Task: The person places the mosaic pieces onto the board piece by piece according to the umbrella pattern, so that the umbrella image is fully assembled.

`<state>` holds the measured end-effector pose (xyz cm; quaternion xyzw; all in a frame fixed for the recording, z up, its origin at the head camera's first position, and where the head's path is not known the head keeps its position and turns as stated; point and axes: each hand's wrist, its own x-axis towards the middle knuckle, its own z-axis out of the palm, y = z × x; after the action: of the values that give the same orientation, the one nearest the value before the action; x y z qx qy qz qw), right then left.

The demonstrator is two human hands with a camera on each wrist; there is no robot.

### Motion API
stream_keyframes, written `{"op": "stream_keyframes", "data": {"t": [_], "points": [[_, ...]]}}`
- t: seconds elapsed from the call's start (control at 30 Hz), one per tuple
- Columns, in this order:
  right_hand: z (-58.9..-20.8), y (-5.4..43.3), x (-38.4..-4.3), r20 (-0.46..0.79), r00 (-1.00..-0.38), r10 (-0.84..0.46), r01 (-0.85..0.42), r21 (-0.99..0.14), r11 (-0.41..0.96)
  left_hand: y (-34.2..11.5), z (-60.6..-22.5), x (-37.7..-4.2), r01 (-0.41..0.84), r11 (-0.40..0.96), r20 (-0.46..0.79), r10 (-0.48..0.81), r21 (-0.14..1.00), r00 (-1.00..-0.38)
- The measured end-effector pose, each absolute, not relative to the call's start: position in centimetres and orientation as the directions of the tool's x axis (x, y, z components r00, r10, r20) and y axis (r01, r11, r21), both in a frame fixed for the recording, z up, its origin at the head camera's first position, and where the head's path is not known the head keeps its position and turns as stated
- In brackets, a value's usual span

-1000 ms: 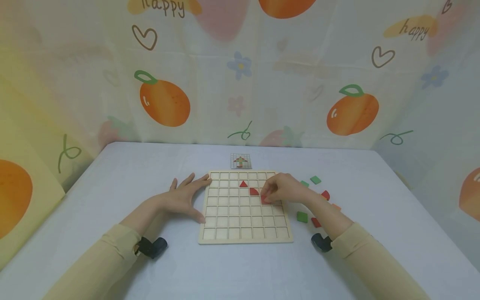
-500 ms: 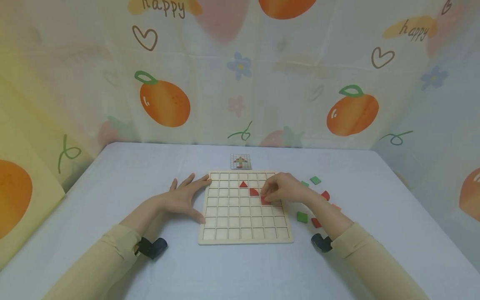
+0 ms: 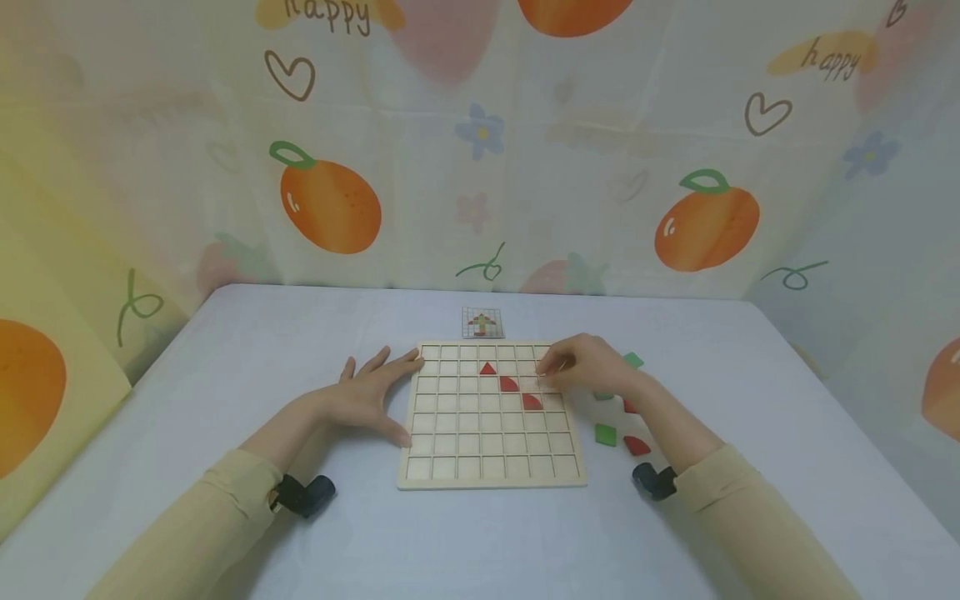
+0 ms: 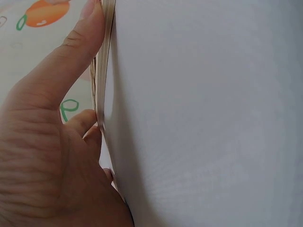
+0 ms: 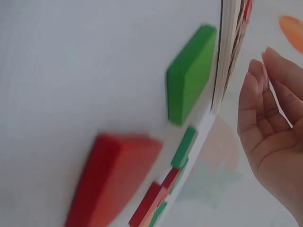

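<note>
A wooden grid board (image 3: 468, 444) lies flat on the table. My left hand (image 3: 360, 407) spreads along its left edge, thumb and fingertips touching the rim; the left wrist view shows the thumb (image 4: 71, 61) against that side. On the grid, a red triangle (image 3: 487, 368) and two red quarter-circle pieces (image 3: 509, 384) step diagonally down to the right. Over the board's right side, my right hand (image 3: 585, 365) hovers just beyond the lower quarter-circle piece (image 3: 532, 402). Its fingers are loosely bent, and nothing shows between them in the right wrist view.
Several loose pieces lie right of the board, including a green square (image 3: 605, 435) and a red quarter-circle (image 3: 637, 446); the right forearm partly covers others. Behind the board is a small pattern card (image 3: 482, 322). A printed curtain (image 3: 420, 183) hangs behind the table.
The right hand has let go of the lower red quarter-circle, which stays in its grid square, and has moved up and to the right. The left hand has stayed put.
</note>
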<state>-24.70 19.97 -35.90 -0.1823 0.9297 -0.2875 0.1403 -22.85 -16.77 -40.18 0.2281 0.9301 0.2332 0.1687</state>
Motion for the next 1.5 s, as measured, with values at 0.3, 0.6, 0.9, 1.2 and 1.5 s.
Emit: {"op": "stream_keyframes", "data": {"t": [0.3,0.6,0.9,1.2,1.5], "points": [[-35.6,22.8,-25.6,-0.155,-0.922,-0.356,-0.198,-0.6,0.775,-16.8,-40.1,-22.8,0.341,0.788,-0.207,0.499,0.513,-0.841],[-35.5,25.5,-26.0,-0.156,-0.955,-0.253,-0.12,-0.576,0.809,-16.8,-40.3,-22.9,0.346,0.788,-0.206,0.502,0.51,-0.84],[-35.5,27.5,-25.9,-0.155,-0.978,-0.139,-0.021,-0.59,0.807,-16.8,-40.2,-22.8,0.341,0.791,-0.213,0.499,0.507,-0.84],[-35.5,28.7,-25.8,-0.149,-0.988,-0.043,0.05,-0.57,0.82,-16.7,-40.1,-22.7,0.339,0.793,-0.216,0.497,0.507,-0.84],[-36.2,29.5,-25.9,-0.192,-0.98,0.049,0.149,-0.548,0.823,-16.7,-39.9,-22.6,0.33,0.797,-0.221,0.49,0.506,-0.844]]}}
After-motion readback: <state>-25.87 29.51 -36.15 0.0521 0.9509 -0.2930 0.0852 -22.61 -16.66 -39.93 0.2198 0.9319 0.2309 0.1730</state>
